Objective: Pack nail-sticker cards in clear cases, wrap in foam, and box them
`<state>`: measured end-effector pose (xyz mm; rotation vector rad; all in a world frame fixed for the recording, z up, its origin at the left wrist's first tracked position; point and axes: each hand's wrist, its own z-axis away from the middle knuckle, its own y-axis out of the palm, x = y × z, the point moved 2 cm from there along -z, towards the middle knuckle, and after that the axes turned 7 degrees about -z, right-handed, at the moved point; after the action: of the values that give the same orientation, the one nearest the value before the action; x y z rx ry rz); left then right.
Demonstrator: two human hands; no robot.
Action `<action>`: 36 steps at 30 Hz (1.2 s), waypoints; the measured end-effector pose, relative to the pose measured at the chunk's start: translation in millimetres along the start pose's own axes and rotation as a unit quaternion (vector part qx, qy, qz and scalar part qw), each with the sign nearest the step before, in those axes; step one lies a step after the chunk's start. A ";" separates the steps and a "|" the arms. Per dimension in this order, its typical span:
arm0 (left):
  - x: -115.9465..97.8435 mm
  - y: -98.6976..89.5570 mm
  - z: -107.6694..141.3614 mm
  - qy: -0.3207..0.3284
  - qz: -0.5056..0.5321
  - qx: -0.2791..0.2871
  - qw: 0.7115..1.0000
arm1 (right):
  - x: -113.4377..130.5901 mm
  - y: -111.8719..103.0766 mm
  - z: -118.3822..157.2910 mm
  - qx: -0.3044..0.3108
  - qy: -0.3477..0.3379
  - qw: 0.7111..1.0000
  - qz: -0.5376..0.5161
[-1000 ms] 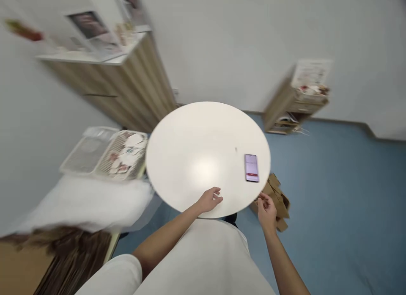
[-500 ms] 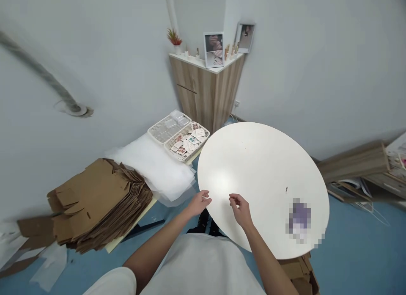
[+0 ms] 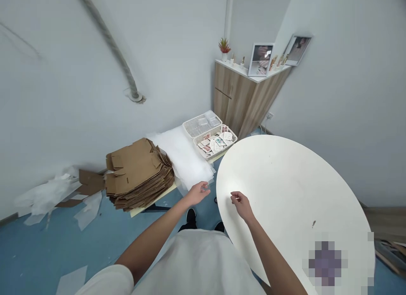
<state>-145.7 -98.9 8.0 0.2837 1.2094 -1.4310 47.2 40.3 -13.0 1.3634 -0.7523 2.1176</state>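
My left hand (image 3: 198, 194) hangs in the air between the table with the packing materials and the round white table (image 3: 285, 172). Its fingers are bent and apart, with nothing in them. Nearest to it lies a stack of white translucent sheets (image 3: 187, 155). Over the left edge of the round table is my right hand (image 3: 242, 206), loosely curled, a small gap between thumb and fingers and no object visible. Left of the sheets is a tall pile of flat brown cardboard boxes (image 3: 136, 168).
A white basket of printed cards (image 3: 218, 144) sits beside a basket of clear plastic packs (image 3: 201, 125). A corner cabinet (image 3: 237, 96) carries picture frames and a plant. Scraps of plastic and cardboard (image 3: 90, 187) lie at the left wall. A pixelated purple patch (image 3: 326, 261) covers part of the round table.
The view has turned left, so the tables, baskets and cabinet appear farther right. The left hand is now over the gap beside the round table. Both hands still hold nothing visible.
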 end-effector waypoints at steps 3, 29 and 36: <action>8.9 -23.2 -9.1 0.021 -0.007 -0.034 0.999 | 15.7 18.7 -21.7 0.017 -0.013 1.000 0.014; 27.0 -149.1 -85.3 0.061 -0.039 0.054 0.996 | 80.2 124.1 -132.1 0.022 0.000 0.998 0.056; 25.3 -173.2 -138.3 0.000 -0.012 0.029 1.000 | 98.9 126.6 -201.2 0.042 -0.012 0.998 0.041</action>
<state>-361.9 -44.2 14.5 0.3090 1.1756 -1.4884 -203.5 99.1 -13.2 1.4255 -0.7496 2.2231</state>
